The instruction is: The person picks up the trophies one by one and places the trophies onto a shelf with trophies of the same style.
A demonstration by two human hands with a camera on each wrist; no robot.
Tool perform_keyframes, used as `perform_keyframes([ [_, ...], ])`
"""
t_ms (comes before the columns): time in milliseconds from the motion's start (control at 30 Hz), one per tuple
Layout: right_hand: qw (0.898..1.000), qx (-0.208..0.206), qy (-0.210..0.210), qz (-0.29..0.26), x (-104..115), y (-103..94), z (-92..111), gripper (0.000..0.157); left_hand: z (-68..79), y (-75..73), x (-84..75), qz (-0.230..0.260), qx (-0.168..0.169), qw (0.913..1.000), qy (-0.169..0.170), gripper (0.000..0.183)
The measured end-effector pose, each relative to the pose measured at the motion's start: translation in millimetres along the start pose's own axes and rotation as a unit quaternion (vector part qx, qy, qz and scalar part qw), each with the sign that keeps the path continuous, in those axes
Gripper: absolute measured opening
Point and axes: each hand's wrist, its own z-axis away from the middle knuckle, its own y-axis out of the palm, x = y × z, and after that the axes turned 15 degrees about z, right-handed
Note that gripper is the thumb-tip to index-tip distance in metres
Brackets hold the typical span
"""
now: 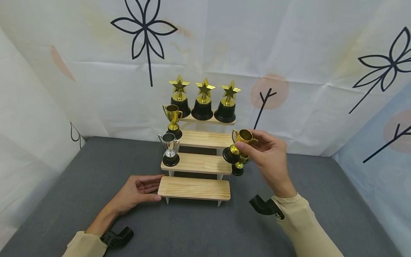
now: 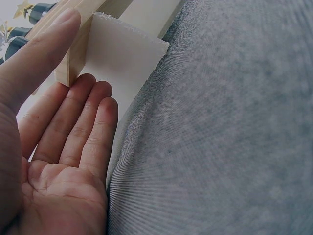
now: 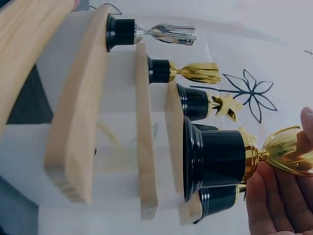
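My right hand (image 1: 269,157) pinches a gold trophy cup (image 1: 243,136) with a black base by its cup. It is held up beside the right end of a wooden step rack (image 1: 194,188), roughly level with the middle steps; its base (image 3: 220,152) shows large in the right wrist view. My left hand (image 1: 138,191) lies at the left end of the lowest step, fingers straight and thumb spread; in the left wrist view the fingertips (image 2: 105,105) meet the board's end and white support. Partly hidden behind the held cup is another gold cup (image 1: 239,167).
Three star trophies (image 1: 203,103) line the top step. Below them, at the left ends of two steps, stand a gold cup (image 1: 173,117) and a silver cup (image 1: 170,146). A grey cloth (image 1: 128,157) covers the table; white printed fabric (image 1: 221,46) hangs behind.
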Motion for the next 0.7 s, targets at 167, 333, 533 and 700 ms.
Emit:
perform_keyframes([
  [167,1.0,0.016,0.0,-0.01,3.7,8.9,-10.3,0.034,-0.1,-0.2,0.3,-0.003,-0.003,1.0,-0.002,0.069],
  [333,0.999,0.036,0.001,-0.011,5.3,21.7,-20.8,0.035,-0.1,-0.1,0.2,-0.003,-0.005,1.0,-0.005,0.069],
  [533,0.998,0.056,-0.011,-0.004,6.3,38.3,-32.7,0.034,0.6,-0.2,0.2,-0.004,-0.008,0.9999,-0.009,0.069],
  [700,0.998,0.061,-0.015,-0.005,5.6,49.0,-40.8,0.033,0.2,-0.6,0.4,-0.001,-0.005,1.0,-0.006,0.069],
])
